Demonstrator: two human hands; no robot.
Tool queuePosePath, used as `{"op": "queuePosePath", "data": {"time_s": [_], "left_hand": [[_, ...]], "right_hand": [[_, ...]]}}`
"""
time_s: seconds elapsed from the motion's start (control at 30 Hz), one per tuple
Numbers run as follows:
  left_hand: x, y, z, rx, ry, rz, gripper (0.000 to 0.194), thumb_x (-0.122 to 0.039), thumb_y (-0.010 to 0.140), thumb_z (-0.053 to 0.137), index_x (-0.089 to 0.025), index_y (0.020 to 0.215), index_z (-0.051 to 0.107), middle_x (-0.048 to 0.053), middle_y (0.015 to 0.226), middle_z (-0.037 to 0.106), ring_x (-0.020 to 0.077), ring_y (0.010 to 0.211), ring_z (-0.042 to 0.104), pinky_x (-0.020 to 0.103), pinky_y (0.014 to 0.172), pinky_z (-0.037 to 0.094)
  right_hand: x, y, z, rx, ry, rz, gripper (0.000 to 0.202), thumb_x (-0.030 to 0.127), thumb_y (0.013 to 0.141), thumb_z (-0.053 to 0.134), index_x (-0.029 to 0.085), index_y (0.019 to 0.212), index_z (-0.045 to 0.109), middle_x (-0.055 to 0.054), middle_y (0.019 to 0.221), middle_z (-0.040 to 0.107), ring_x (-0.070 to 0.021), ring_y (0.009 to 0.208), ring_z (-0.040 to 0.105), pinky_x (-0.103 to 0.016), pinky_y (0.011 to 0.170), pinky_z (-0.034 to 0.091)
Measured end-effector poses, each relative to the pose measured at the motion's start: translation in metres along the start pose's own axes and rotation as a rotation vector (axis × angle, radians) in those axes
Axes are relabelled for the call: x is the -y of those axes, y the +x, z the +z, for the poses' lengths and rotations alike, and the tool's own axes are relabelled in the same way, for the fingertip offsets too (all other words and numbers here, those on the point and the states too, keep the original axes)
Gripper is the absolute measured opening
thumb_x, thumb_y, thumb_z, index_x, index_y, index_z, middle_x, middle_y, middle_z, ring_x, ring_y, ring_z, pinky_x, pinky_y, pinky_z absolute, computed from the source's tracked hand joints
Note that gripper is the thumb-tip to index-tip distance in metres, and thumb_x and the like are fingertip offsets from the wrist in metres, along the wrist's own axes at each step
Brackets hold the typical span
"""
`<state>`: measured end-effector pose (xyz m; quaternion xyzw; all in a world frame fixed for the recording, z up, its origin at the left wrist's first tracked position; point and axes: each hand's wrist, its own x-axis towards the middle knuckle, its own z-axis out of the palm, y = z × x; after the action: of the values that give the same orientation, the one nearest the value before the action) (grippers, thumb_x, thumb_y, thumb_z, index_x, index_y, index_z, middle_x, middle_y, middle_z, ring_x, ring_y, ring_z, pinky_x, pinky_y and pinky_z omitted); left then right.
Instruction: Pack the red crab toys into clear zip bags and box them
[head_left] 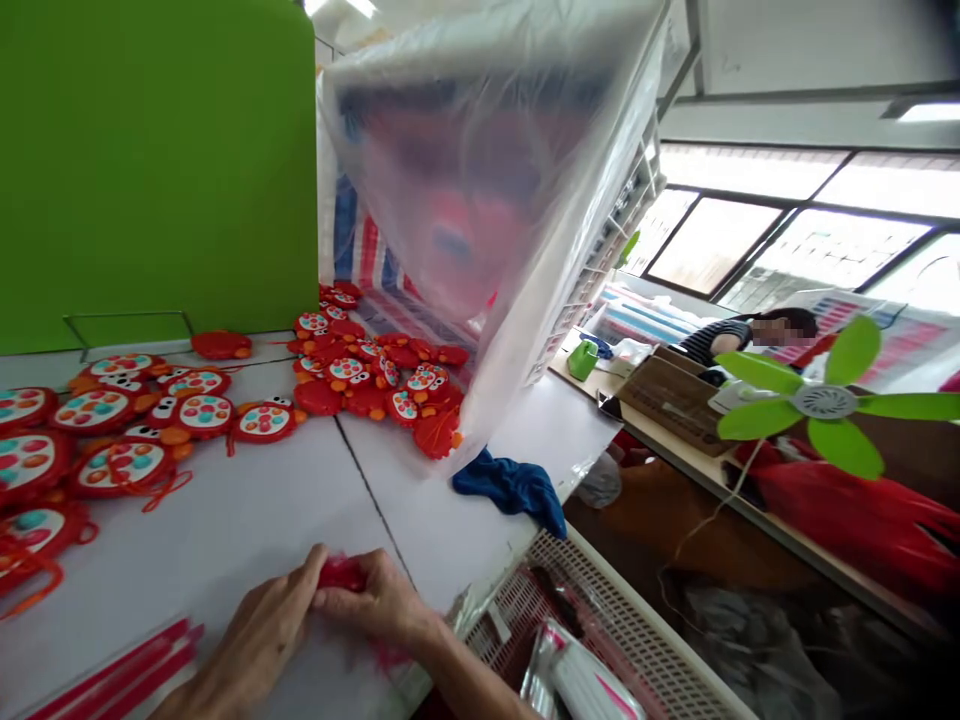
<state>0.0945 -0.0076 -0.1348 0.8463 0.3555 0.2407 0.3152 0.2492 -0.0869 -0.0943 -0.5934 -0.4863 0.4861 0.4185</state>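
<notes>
Low in the centre, my left hand point(277, 620) and my right hand point(385, 597) meet over the white table point(277, 510). Both are closed on a small dark-pink item point(343, 573), whose shape is mostly covered by the fingers. Below my right hand some blurred pink strands point(390, 652) show. Long pink strips point(124, 672) lie at the table's lower left. Red crab-shaped toys point(262, 420) with coloured dots and orange cords are spread behind my hands and to the left.
A plastic-draped rack point(480, 200) stands behind the toys, beside a green panel point(157, 170). A blue cloth point(514, 487) lies at the table edge above a plastic basket point(630, 600). Right: a green fan point(825, 402), a cardboard box point(671, 405), and a person point(720, 338) farther back.
</notes>
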Motion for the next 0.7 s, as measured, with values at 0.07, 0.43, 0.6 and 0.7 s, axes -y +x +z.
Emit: {"op": "queuePosePath", "data": {"time_s": [0.07, 0.43, 0.6, 0.7], "left_hand": [[-0.007, 0.004, -0.004, 0.089, -0.005, 0.014, 0.027, -0.036, 0.081, 0.036, -0.04, 0.101, 0.054, -0.009, 0.069, 0.065, 0.0202, 0.069, 0.063, 0.03, 0.063, 0.051], [-0.061, 0.021, -0.02, 0.26, -0.529, -0.206, 0.026, -0.039, 0.083, 0.04, -0.017, 0.074, 0.05, 0.004, 0.07, 0.055, 0.0177, 0.072, 0.052, 0.028, 0.069, 0.04], [-0.051, 0.018, -0.019, 0.307, -0.676, -0.402, 0.041, -0.057, 0.079, 0.042, -0.018, 0.066, 0.042, -0.007, 0.048, 0.032, 0.0076, 0.041, 0.028, 0.022, 0.042, 0.024], [-0.051, 0.012, -0.023, 0.363, -0.779, -0.446, 0.047, -0.064, 0.073, 0.05, -0.019, 0.064, 0.04, -0.009, 0.044, 0.027, 0.0055, 0.037, 0.022, 0.02, 0.037, 0.017]], "right_hand": [[-0.001, 0.001, 0.007, -0.077, 0.114, -0.002, 0.048, 0.06, 0.072, 0.057, 0.021, 0.054, 0.038, 0.008, 0.052, 0.027, -0.0063, 0.049, 0.022, -0.022, 0.043, 0.019], [0.005, 0.026, 0.028, -0.488, 0.667, -0.031, 0.025, 0.037, 0.059, 0.075, 0.018, 0.062, 0.06, 0.005, 0.055, 0.051, -0.0087, 0.054, 0.043, -0.021, 0.052, 0.035], [0.018, 0.039, 0.036, -0.5, 0.947, 0.036, 0.028, 0.034, 0.06, 0.075, 0.02, 0.057, 0.051, 0.005, 0.054, 0.055, -0.0094, 0.052, 0.052, -0.023, 0.055, 0.045], [0.027, 0.042, 0.034, -0.515, 1.051, 0.042, 0.038, 0.031, 0.058, 0.076, 0.021, 0.053, 0.039, 0.013, 0.041, 0.038, -0.0029, 0.035, 0.032, -0.02, 0.044, 0.041]]}}
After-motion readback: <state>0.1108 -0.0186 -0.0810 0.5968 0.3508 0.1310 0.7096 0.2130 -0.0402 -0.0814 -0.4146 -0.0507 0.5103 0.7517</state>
